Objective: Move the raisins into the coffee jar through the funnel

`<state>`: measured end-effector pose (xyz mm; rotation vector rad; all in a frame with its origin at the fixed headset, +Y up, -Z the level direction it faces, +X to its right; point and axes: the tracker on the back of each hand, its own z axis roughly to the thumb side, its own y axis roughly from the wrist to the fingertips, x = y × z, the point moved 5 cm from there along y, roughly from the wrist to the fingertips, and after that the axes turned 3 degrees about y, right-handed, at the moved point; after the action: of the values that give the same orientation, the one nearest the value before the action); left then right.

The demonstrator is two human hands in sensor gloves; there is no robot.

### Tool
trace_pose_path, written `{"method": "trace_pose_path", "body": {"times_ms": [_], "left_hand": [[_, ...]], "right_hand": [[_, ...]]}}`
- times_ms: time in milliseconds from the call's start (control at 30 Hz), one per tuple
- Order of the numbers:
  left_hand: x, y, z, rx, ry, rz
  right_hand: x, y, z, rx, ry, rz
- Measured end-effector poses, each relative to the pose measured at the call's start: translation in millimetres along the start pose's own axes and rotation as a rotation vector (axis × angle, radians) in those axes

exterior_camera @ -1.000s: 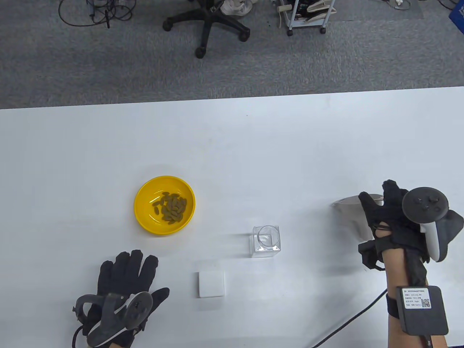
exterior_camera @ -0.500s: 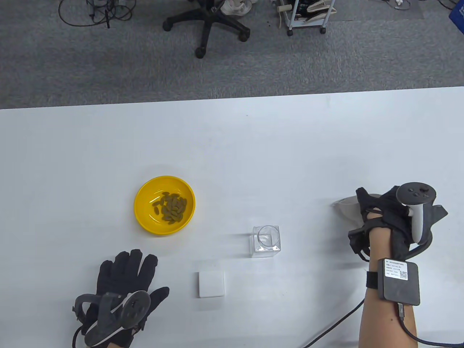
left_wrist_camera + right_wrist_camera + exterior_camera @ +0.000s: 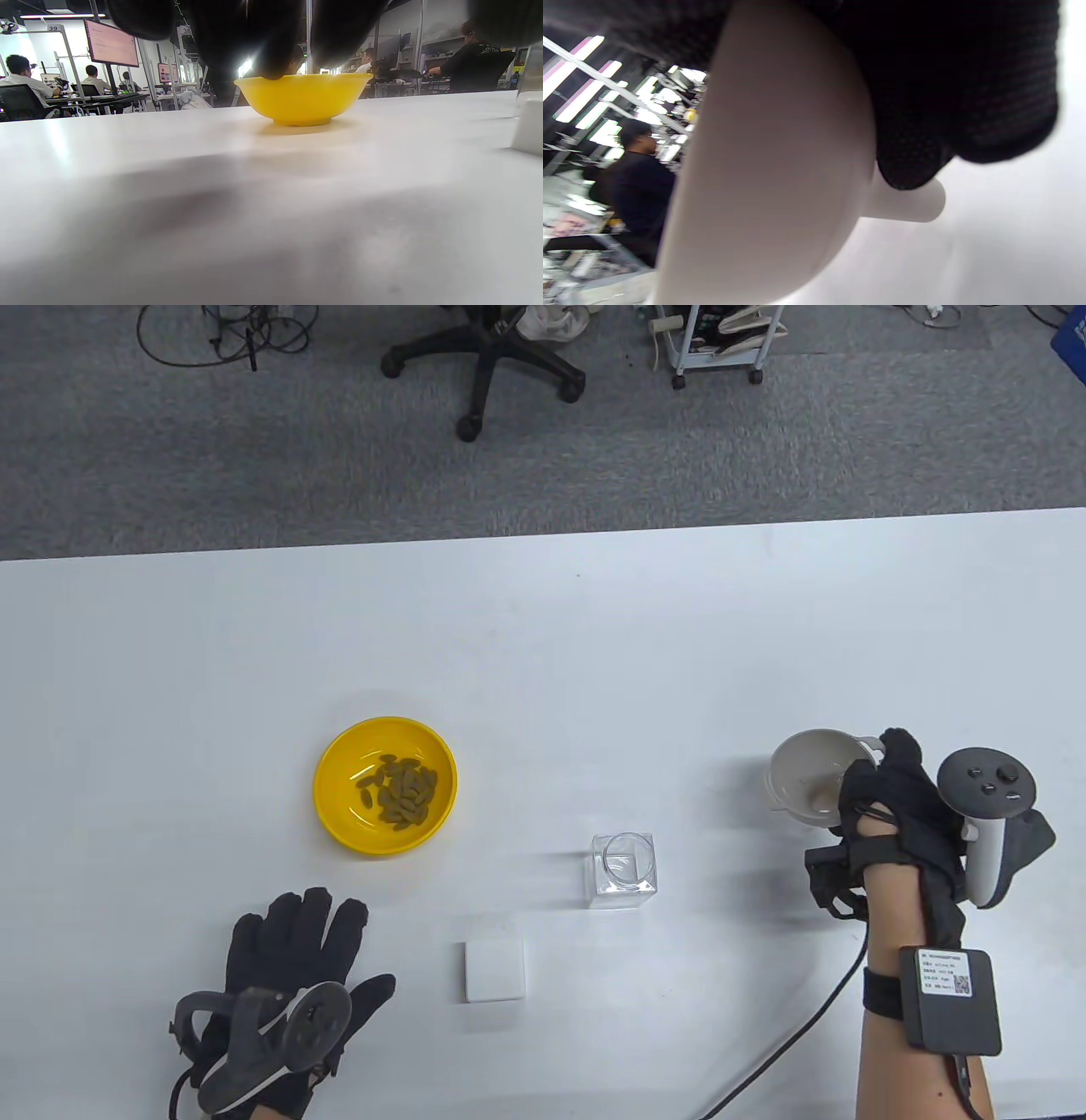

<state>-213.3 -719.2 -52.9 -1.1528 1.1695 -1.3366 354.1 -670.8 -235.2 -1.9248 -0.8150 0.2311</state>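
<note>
White worktop (image 3: 543,645); grey carpet, office chair (image 3: 488,356) beyond. Raisins (image 3: 397,791) in yellow bowl (image 3: 339,823); jar (image 3: 624,869) centre. Right hand (image 3: 899,823) fingers grip funnel (image 3: 802,776); left hand (image 3: 288,976) flat, fingers spread.

We've got a small white square block (image 3: 495,971) lying flat on the white counter (image 3: 543,645). Past the far edge we see grey carpet, a black office chair base (image 3: 484,364), a white wheeled cart (image 3: 717,343) and some loose cables (image 3: 225,330).
</note>
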Motion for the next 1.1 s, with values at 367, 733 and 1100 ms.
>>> {"method": "trace_pose_path", "body": {"times_ms": [367,733,1100], "left_hand": [[2.5,-2.0,0.5,-0.012,0.011,-0.011],[0.0,-3.9,0.6,-0.012,0.004,-0.007],[0.7,-4.6,2.9,-0.007,0.008,-0.014]], "right_hand": [[-39.3,-52.6,36.7,0.231,0.335,0.283],[-52.3,-96.5,72.4,0.356,0.44,0.473],[-74.9,-115.8,80.1,0.392,0.396,0.557]]}}
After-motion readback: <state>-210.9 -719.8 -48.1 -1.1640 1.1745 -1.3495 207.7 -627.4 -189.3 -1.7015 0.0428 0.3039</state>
